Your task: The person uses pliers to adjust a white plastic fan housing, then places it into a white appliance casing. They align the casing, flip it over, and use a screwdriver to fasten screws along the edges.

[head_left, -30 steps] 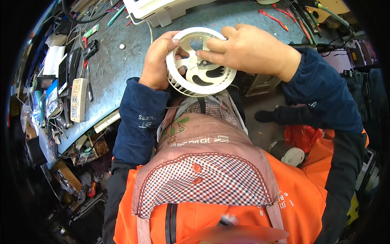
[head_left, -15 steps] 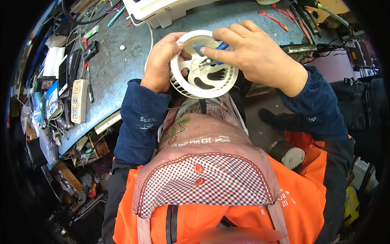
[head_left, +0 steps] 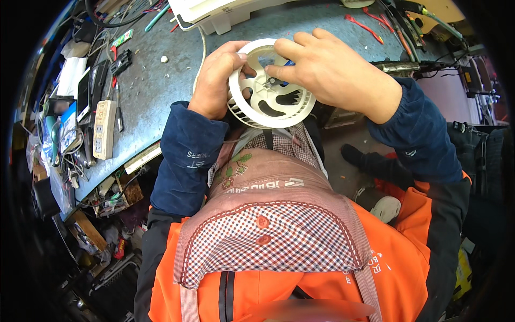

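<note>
In my head view, the white fan wheel (head_left: 262, 87) is up at the near edge of the bench (head_left: 161, 91), its open, spoked side tilted toward me. My left hand (head_left: 215, 80) is closed on the wheel's left side, thumb over the rim and other fingers tucked behind or through the cut-outs. My right hand (head_left: 335, 70) is bent over the opposite side, fingers curled in around a blue-handled tool (head_left: 290, 63); most of it is hidden by my grip. Its dark end sits at the hub, though I can't tell whether it touches.

Beyond the wheel I have a white plastic bin (head_left: 228, 13) at the top edge, with a white cable (head_left: 202, 59) running down behind my left hand. Further left lie a small white piece (head_left: 164, 59), a phone (head_left: 83, 99) and a power strip (head_left: 103, 131). Red-handled tools (head_left: 365, 29) lie at the far right.
</note>
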The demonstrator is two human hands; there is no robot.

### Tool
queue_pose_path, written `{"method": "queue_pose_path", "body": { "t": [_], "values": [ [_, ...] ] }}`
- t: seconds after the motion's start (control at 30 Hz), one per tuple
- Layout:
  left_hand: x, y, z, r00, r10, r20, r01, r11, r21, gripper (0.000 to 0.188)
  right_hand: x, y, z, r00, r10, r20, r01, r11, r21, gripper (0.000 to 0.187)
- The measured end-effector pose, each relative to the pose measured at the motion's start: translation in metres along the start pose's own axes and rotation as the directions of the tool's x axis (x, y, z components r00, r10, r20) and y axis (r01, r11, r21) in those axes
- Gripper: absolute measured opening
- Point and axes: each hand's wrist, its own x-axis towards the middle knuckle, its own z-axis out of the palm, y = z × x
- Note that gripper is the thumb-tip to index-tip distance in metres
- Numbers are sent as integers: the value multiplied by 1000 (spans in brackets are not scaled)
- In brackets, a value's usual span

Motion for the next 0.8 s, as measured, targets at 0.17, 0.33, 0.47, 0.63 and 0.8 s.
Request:
{"method": "queue_pose_path", "body": {
  "t": [0.17, 0.33, 0.47, 0.63, 0.8],
  "values": [
    [-2, 0, -1, 1000, 3, 13, -4, 1000, 29, 55, -1, -1, 4, 999, 35, -8, -34, 997, 71, 37],
    [-4, 1, 2, 999, 30, 13, -29, 997, -65, 55, -22, 9, 9, 799, 474, -371, -375, 874, 309, 50],
    [-5, -1, 2, 999, 53, 13, -52, 998, -44, 55, -59, 36, 55, 433, 854, -288, -782, 515, 352, 46],
    [-9, -10, -5, 991, 136, -18, -137, 985, -104, 55, -50, 48, 78, 516, 633, -577, -687, 708, 162, 47],
    [-8, -7, -11, 998, -61, 11, 59, 872, -486, 52, -27, -16, 61, 664, 468, -583, -230, 870, 437, 75]
  ]
}}
